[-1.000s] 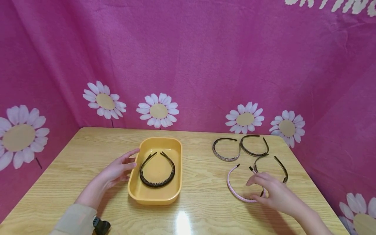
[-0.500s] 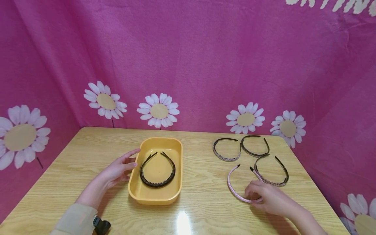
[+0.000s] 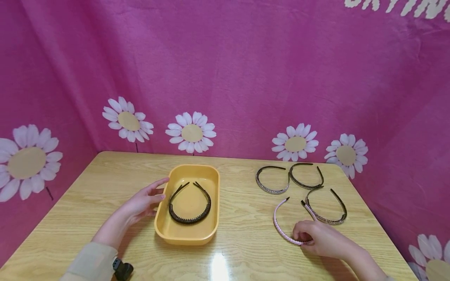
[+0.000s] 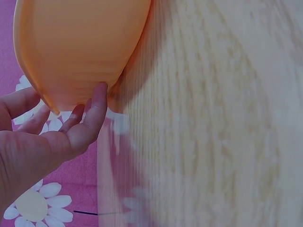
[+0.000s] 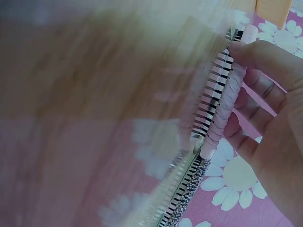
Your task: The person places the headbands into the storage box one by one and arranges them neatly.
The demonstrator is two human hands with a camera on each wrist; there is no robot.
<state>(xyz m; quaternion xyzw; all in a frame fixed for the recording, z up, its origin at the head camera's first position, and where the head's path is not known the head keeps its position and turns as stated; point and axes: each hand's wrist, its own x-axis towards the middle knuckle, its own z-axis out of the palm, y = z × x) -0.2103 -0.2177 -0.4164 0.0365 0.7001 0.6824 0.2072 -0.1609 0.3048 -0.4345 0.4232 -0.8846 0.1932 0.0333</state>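
Pink braid wrapped the nearest headband (image 3: 280, 226), at the right of the wooden table (image 3: 242, 218), its near curve pinched between the thumb and fingers of my right hand (image 3: 321, 239); whether it touched the wood I couldn't tell. My left hand (image 3: 142, 203) was loose, fingers lightly bent against the outer left side of a yellow tray (image 3: 187, 240). Inside lay dark headbands (image 3: 190, 221), stacked together, ends pointing away from me. Just past the pink one lay a sparkly headband (image 3: 329, 221), and further back a grey headband (image 3: 272, 191) and a black headband (image 3: 303, 183), side by side. Behind hung magenta cloth (image 3: 225, 78) with white daisies (image 3: 295, 143).
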